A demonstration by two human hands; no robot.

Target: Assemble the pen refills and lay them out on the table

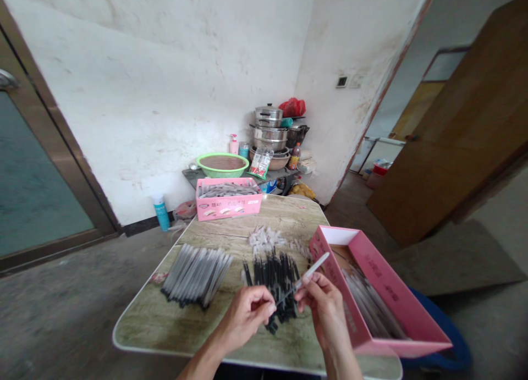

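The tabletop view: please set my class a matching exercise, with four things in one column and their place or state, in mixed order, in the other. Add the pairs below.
Things
1. bundle of pale tubes
2. green basin
3. blue can
4. right hand

Place or state
A. on the floor, near the wall
B. holding a pale pen tube
C. on the left side of the table
D. behind the farther pink box

Pairs: 1-C, 2-D, 3-A, 4-B
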